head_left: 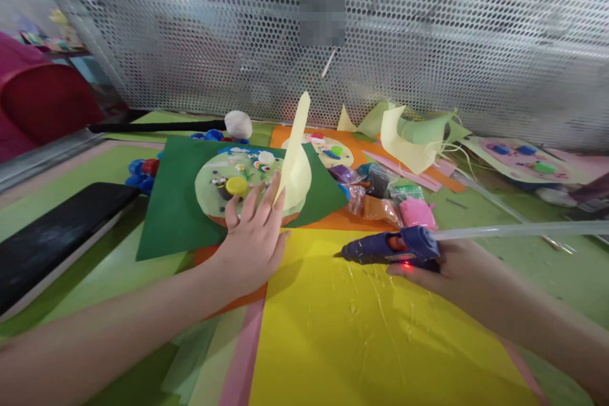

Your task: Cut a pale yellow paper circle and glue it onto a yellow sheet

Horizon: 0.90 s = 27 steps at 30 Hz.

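"Dark-blue plastic glue gun: where is it?"

"Over the smooth bright-yellow sheet, nozzle pointing left, a small red light glowing on it. I can't tell whether the tip touches the sheet."

"Who has it?"

"The right hand, closed round its rear part. A long translucent glue stick juts from the back."

"And the left hand?"

"Palm down, fingers loosely fanned on a round pale-green collage, beside a curled pale-yellow paper piece."

"Under the collage?"

"A dark-green paper sheet."

"Farther out?"

"Small clear bags of coloured material near that sheet's right corner, a flat black rectangular object at the left of the green counter, and a grey perforated metal panel behind."
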Tool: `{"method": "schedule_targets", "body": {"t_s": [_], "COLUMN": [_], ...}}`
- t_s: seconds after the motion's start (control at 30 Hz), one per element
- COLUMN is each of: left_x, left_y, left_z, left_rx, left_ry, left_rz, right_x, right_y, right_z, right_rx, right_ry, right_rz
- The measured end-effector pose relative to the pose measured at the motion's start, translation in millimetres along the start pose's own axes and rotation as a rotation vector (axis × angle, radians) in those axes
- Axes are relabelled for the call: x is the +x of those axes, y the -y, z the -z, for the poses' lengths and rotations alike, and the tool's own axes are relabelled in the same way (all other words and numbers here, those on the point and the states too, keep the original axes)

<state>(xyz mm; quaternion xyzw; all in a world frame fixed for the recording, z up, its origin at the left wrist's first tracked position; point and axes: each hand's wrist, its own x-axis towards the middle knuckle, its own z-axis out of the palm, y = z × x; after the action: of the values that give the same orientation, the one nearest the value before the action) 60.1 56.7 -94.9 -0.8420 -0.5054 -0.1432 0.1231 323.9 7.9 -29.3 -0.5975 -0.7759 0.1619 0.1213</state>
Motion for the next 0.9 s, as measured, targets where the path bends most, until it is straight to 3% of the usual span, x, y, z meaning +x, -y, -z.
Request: {"method": "schedule_targets", "body": {"t_s": [0.53, 0.73, 0.9], "left_x": [0.0, -0.2, -1.3], "left_y": [0.8, 2.1, 3.2], "left_z": [0.9, -2.4, -5.4], "left_rx": [0.003, -0.004, 0.009], "left_ry": [0.03, 0.018, 0.004], "left_rz": [0.0, -0.001, 0.007], "right_x": [-5.8, -9.4, -14.0], "right_y": [-2.4, -5.5, 1.2], "right_z": [7.2, 12.9, 26.2], "right_rx": [-0.026, -0.012, 0.178], "right_ry": [0.053, -0.038, -0.124], "right_rz": [-0.088, -0.144, -0.265]}}
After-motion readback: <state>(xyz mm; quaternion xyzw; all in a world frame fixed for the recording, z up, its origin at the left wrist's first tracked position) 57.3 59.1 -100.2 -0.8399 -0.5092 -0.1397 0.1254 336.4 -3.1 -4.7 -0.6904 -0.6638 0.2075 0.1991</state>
